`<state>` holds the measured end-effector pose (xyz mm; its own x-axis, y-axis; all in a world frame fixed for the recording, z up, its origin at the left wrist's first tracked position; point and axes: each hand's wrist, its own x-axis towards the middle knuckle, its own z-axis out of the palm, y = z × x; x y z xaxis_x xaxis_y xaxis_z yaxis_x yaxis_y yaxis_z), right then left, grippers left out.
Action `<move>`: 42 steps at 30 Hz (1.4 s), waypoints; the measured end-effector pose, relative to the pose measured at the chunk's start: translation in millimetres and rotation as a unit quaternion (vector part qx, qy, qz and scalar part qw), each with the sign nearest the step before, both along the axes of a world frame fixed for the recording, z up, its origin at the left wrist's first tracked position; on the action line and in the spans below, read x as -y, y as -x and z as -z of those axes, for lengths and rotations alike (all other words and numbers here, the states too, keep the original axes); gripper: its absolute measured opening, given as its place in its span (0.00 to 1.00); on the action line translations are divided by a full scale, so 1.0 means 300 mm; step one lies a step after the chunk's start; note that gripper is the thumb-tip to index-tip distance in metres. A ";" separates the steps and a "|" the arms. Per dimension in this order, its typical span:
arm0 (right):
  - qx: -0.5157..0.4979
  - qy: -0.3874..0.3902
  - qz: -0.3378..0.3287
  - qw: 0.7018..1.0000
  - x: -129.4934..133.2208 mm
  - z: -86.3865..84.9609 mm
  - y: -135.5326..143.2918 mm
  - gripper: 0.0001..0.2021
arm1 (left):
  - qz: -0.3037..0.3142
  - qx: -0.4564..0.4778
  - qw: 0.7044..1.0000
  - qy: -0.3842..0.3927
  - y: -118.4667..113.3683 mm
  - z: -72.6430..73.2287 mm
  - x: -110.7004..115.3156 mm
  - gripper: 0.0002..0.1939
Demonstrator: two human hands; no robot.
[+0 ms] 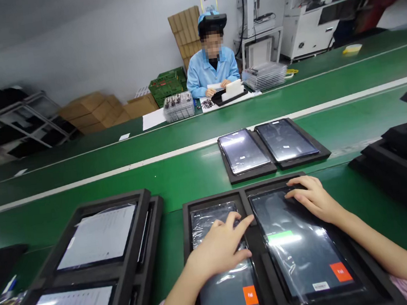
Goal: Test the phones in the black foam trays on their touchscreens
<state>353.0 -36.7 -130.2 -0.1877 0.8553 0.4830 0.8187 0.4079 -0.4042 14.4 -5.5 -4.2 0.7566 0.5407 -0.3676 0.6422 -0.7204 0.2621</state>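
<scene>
A black foam tray (253, 245) in front of me holds two film-covered tablets side by side, dark screens up. Over the left tablet (223, 292) lies my left hand (219, 246), thumb and fingers spread, its index finger reaching toward the divider. My right hand (315, 198) rests at the top edge of the right tablet (300, 259), fingers apart and bent over the edge. Each of these tablets shows an orange square near its lower right corner and a white label. The right one also shows a green bar. Neither hand grips anything that I can see.
At left, stacked foam trays (142, 198) hold tablets with white screens. Two more tablets (286, 140) lie in a tray beyond mine on the green bench (176, 175). Black foam trays (405, 154) are piled at right. Across the bench, a person in blue (212, 68) handles items.
</scene>
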 end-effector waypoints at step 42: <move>-0.007 0.382 0.066 0.922 -0.223 -0.206 -0.039 0.29 | -0.187 -0.051 0.979 -0.059 0.033 0.043 -0.280 0.21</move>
